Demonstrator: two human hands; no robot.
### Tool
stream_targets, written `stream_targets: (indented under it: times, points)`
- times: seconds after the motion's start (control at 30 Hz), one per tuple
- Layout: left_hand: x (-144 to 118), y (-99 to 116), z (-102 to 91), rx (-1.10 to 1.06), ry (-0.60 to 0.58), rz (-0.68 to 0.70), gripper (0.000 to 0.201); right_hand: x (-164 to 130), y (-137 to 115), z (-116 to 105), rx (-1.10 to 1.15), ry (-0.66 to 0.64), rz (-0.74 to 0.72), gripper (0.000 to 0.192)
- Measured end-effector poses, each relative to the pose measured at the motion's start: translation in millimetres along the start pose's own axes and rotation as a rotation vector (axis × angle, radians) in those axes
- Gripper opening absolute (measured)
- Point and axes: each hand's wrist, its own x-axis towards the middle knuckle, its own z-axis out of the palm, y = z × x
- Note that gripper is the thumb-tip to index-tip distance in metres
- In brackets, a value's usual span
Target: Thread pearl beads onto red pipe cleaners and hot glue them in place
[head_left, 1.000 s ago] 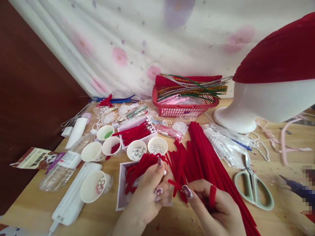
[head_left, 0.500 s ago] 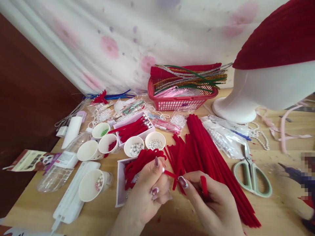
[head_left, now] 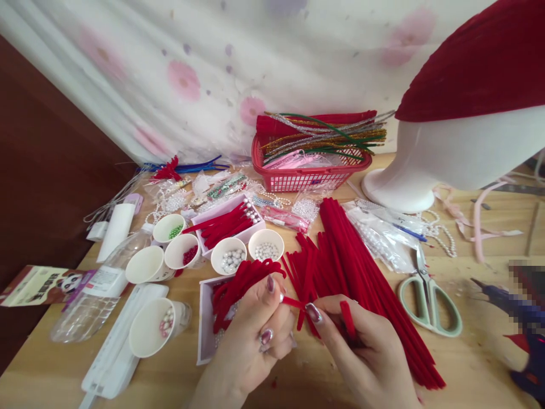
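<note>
Between my two hands stretches a short red pipe cleaner [head_left: 293, 302], with a small white bead showing at my left fingertips. My left hand [head_left: 255, 329] is closed, thumb against curled fingers, pinching the bead end. Thumb and forefinger of my right hand [head_left: 361, 346] grip the other part, and a red piece sticks up between its fingers. Behind the left hand, a white box [head_left: 207, 318] holds looped red pipe cleaners. Beyond the right hand lies a thick bundle of long red pipe cleaners [head_left: 353, 255], with shorter cut pieces [head_left: 304, 264] beside it.
Paper cups of beads [head_left: 229, 255] stand at the left, near a plastic bottle [head_left: 91, 301] and a power strip [head_left: 123, 341]. Scissors [head_left: 430, 301] and a glue gun [head_left: 502, 301] lie right. Behind are a red basket [head_left: 315, 176] and a white mannequin head [head_left: 426, 165].
The view has shifted slightly, so the table things sit a little further left. Both hands keep nearly the same grip on the red pipe cleaner.
</note>
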Motion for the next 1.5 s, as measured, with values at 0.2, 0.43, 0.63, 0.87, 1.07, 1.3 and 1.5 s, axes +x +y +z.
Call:
stream_targets:
  times: [0.2,0.43,0.63,0.87,1.07,1.3,1.5]
  points:
    - [6.4,-5.4,-7.6,0.158,0.014,0.170,0.054,-2.1,5.6,-2.0,-0.069,-0.047,-0.077,0.025]
    - [11.6,-11.9,-10.6,0.218,0.047,0.240,0.044,2.1,4.7,-1.2,0.023,-0.154,-0.064,0.020]
    - [11.6,-12.9,-11.1,0.244,0.114,0.232,0.038,4.7,9.2,-1.2,0.069,-0.177,0.008,0.033]
    - [9.4,4.4,9.1,-0.200,0.272,0.184,0.009,-10.7,1.0,2.7,0.410,0.005,0.431,0.057]
    - [8.9,5.2,14.5,-0.223,0.421,0.218,0.030,-9.6,-9.5,-3.5,0.402,-0.254,0.352,0.043]
    - [8.9,-10.9,5.5,0.013,0.156,0.276,0.032,-1.4,-2.3,-11.7,0.344,-0.441,0.192,0.043]
    - [7.5,-18.4,0.8,0.073,0.065,0.269,0.025,-4.6,0.7,-9.4,0.374,-0.414,0.196,0.037]
